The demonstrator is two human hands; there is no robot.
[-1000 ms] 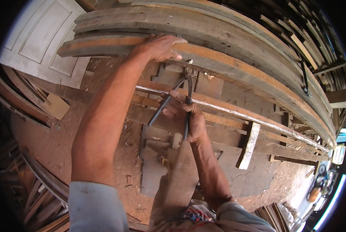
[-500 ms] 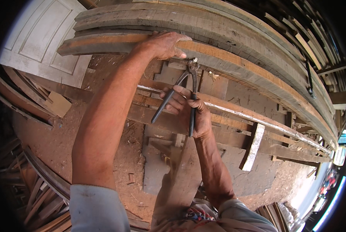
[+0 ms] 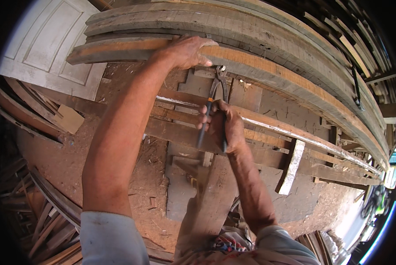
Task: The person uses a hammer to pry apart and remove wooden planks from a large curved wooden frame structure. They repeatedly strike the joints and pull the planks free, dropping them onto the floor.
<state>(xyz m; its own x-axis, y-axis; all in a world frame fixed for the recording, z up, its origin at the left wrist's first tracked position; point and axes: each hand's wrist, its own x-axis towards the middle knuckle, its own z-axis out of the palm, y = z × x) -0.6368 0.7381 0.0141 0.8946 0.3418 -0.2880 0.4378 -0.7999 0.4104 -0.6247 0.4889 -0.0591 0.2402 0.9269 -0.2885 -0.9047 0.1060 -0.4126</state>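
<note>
My left hand (image 3: 185, 52) grips the nearest long wooden beam (image 3: 273, 73), its fingers over the top and the thumb on the near face. The beam has an orange-brown upper face and a grey side. In my right hand (image 3: 230, 128) is a pair of end-cutting pincers (image 3: 220, 78) with dark handles. My fingers wrap round both handles, which stand a little apart. The metal jaws point up at the beam's near side, just right of my left thumb. Whether they bite on a nail is too small to tell.
More thick beams (image 3: 171, 22) lie behind the nearest one. Thinner rails (image 3: 290, 128) run across below, with a white-faced short block (image 3: 290, 168) against them. A white panelled door (image 3: 52, 42) leans at far left. Wood offcuts (image 3: 43, 221) pile at lower left.
The pincers' handles have come closer together as my right hand squeezed, and the tool stands more upright. My left hand stays on the beam.
</note>
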